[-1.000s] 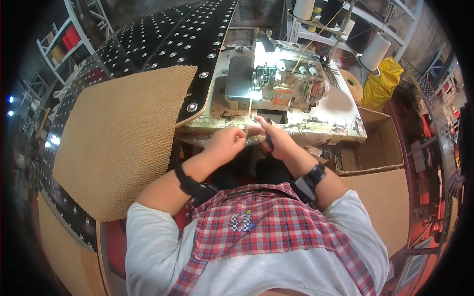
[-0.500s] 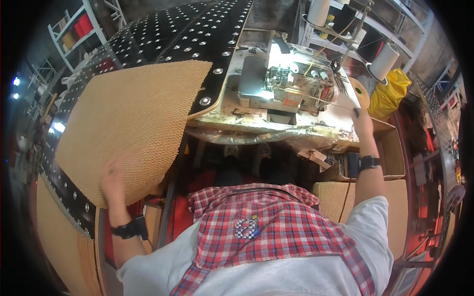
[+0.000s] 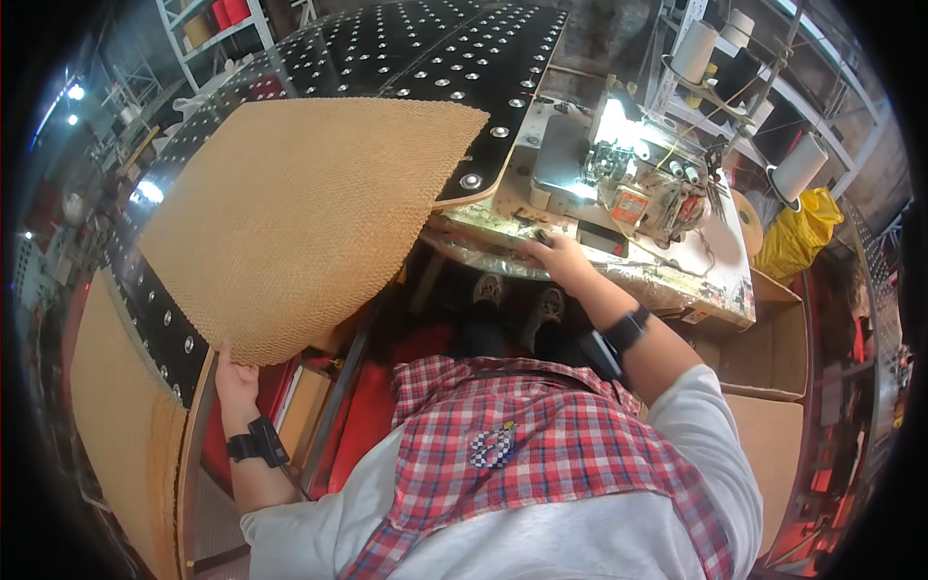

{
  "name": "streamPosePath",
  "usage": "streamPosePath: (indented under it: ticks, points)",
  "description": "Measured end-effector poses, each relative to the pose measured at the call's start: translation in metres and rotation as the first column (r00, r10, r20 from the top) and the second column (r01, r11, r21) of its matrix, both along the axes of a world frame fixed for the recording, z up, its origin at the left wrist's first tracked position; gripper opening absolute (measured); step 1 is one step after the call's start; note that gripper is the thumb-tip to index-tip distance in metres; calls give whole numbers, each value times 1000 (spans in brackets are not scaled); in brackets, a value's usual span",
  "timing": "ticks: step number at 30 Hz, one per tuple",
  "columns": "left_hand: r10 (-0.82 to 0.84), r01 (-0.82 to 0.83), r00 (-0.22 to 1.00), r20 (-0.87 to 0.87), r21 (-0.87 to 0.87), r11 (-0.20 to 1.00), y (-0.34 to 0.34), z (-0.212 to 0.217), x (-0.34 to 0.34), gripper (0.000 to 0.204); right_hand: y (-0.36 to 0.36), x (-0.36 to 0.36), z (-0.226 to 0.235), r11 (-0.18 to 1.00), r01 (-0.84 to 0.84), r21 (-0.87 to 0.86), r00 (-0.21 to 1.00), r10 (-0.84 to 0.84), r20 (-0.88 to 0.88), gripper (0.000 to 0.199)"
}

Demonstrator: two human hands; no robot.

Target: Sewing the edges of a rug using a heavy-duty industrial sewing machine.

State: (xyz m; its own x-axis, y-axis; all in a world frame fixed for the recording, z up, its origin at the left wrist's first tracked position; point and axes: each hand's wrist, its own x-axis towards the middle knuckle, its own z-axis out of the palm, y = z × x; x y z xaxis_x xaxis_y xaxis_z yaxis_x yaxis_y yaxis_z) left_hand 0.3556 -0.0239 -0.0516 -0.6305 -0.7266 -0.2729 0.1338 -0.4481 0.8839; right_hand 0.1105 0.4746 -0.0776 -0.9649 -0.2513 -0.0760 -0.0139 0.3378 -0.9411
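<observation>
A tan, coarse-textured mat (image 3: 309, 213) lies over the studded black table, its near edge hanging past the table's border. At that near corner my left hand (image 3: 238, 379) grips the edge, the thumb at the rim and the other fingers curled. My right hand (image 3: 565, 263) is closed around a small dark object (image 3: 543, 238), too small to name, above the front edge of the sewing table. Just beyond it stands an overlock sewing machine (image 3: 643, 179) with its lamp lit. A gap separates my right hand from the mat.
The studded black table (image 3: 396, 72) reaches back on the left. Thread cones (image 3: 798, 166) stand on the right, near a yellow bag (image 3: 807, 232). A cardboard box (image 3: 773, 348) sits below the machine table. More tan sheets (image 3: 126, 416) are stacked at lower left.
My right hand has moved left from the machine table's right end to its front edge, carrying the small dark object. My left hand has slid down to the mat's near corner. The view has shifted.
</observation>
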Motion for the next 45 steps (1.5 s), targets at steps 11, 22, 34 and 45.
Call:
streamPosePath:
  ticks: [11, 22, 34, 45]
  points:
    - [-670, 676, 734, 109, -207, 707, 28, 27, 96, 51, -69, -25, 30, 734, 214, -645, 911, 89, 403, 22]
    - [-43, 60, 991, -129, 132, 989, 2, 36, 77, 52, -20, 44, 42, 498, 490, -716, 863, -159, 480, 22]
    - [-111, 119, 992, -52, 178, 977, -12, 28, 60, 51, 12, 27, 30, 397, 496, -772, 868, -199, 455, 24]
    - [-230, 230, 973, 22, 20, 973, 27, 33, 31, 49, 30, 8, 1, 636, 488, -598, 870, -412, 272, 24]
